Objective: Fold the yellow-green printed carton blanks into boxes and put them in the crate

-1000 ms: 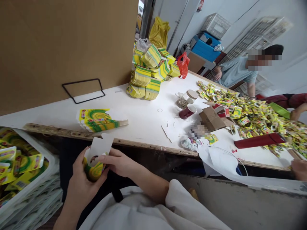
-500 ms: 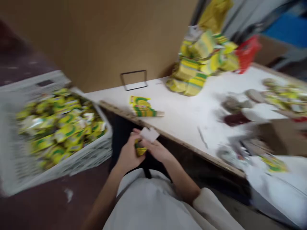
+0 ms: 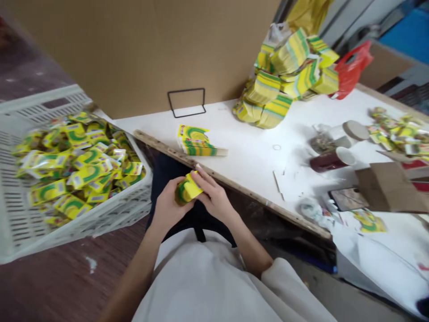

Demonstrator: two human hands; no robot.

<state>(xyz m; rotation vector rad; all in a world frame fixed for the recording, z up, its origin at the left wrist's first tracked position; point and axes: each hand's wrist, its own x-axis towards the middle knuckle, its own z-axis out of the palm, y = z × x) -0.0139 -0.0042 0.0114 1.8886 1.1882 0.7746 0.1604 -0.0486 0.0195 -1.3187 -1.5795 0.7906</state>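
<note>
My left hand (image 3: 170,203) is wrapped round a small yellow-and-green packet (image 3: 190,188) in front of my waist, just off the table edge. My right hand (image 3: 214,197) holds the packet's top right side, fingers laid along its yellow flap. The packet's lower part is hidden in my left palm. Beyond my hands, a fanned stack of flat yellow-green printed cards (image 3: 197,142) lies on the white table (image 3: 248,154). To the left, a white plastic crate (image 3: 110,213) is filled with similar yellow-green packets (image 3: 89,174).
Bundles of yellow-green cards (image 3: 278,85) are heaped against a large cardboard panel (image 3: 140,49), near a black wire frame (image 3: 187,103). On the right are a dark red mug (image 3: 326,161), a phone (image 3: 348,199), an open cardboard box (image 3: 390,185) and a red plastic bag (image 3: 351,71).
The white face of the piece in my right hand has given way to a yellow flap over the packet. My right fingers have closed in on the packet. The camera view has shifted slightly.
</note>
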